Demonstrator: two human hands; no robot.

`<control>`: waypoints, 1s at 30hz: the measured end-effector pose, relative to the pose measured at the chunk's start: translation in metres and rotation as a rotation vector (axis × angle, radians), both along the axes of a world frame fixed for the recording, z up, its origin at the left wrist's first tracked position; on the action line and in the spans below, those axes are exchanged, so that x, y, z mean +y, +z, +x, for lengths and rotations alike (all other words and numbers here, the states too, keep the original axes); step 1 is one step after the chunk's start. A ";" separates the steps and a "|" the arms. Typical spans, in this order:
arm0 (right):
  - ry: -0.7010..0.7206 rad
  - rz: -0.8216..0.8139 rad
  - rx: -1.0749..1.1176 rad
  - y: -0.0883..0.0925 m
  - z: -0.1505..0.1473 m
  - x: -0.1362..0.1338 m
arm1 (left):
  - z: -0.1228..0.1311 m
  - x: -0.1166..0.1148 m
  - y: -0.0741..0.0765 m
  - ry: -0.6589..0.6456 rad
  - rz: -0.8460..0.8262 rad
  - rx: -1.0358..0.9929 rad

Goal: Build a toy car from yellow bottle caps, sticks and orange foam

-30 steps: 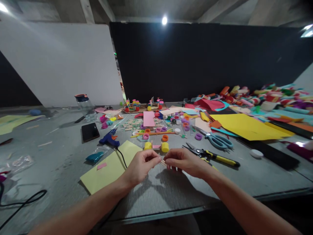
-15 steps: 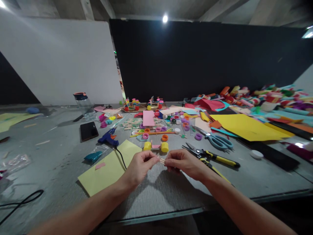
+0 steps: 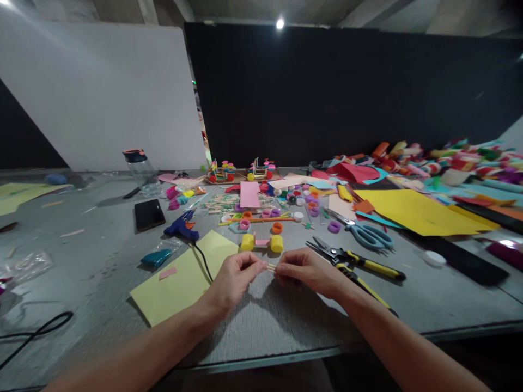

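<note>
My left hand [image 3: 236,279] and my right hand [image 3: 307,270] meet just above the grey table [image 3: 286,321] near its front edge. Between their pinched fingertips they hold a small bundle of thin wooden sticks [image 3: 271,267]. Both hands are closed in a pinch on it. Just beyond my fingers sit two yellow bottle caps [image 3: 262,243] joined by a small pink piece. A yellow paper sheet [image 3: 180,283] lies to the left of my left hand. Yellow-handled pliers [image 3: 359,263] lie to the right of my right hand.
A blue glue gun [image 3: 182,228] with a black cord, a black phone [image 3: 149,214] and a glass jar [image 3: 141,171] sit at the left. Blue scissors [image 3: 365,234], several coloured caps [image 3: 286,209], coloured paper sheets [image 3: 417,212] and rolls fill the middle and right.
My hands stay pinched on the sticks and have barely shifted. The view has tilted slightly, so the table contents sit a little higher in the picture.
</note>
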State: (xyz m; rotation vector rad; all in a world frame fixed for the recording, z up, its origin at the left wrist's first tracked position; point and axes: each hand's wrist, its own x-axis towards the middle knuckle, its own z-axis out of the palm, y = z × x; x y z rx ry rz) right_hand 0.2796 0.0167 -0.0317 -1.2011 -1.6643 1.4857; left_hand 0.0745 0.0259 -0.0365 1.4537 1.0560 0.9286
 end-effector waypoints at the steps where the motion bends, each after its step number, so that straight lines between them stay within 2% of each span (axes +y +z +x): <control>1: 0.003 -0.009 0.000 0.000 0.000 0.000 | 0.000 0.000 0.001 0.013 0.004 -0.006; 6: 0.007 -0.020 0.017 0.000 -0.002 0.000 | 0.001 -0.002 0.004 0.031 0.007 -0.012; 17: 0.017 0.023 -0.021 -0.006 -0.001 0.001 | 0.002 -0.001 -0.002 0.016 0.018 0.022; 30: 0.027 -0.047 -0.016 -0.004 0.002 0.001 | 0.002 -0.003 -0.006 0.039 0.032 0.017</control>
